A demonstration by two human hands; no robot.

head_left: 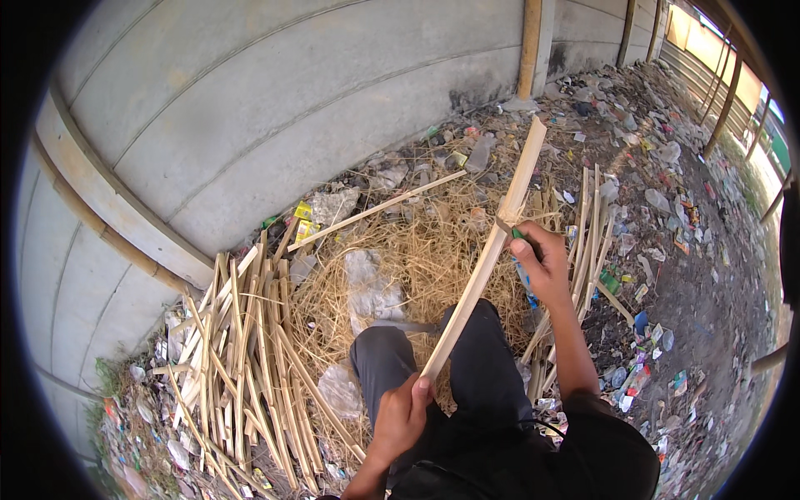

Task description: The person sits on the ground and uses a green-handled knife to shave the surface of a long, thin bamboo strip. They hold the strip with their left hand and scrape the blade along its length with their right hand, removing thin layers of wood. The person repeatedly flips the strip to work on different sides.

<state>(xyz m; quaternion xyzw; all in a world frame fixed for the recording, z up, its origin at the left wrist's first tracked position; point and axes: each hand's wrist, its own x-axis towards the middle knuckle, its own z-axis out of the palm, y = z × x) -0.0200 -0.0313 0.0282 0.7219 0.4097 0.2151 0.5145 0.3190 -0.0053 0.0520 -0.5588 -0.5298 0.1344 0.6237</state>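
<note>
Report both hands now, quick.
Left hand: closed, holding the near end of the long wooden strip.
Right hand: closed, holding the green-handled knife, blade at the strip.

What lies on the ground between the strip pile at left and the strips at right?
In the head view, straw-like shavings lie between the left pile and the right strips, a grey-white object among them; the knees hide some nearer ground.
</note>
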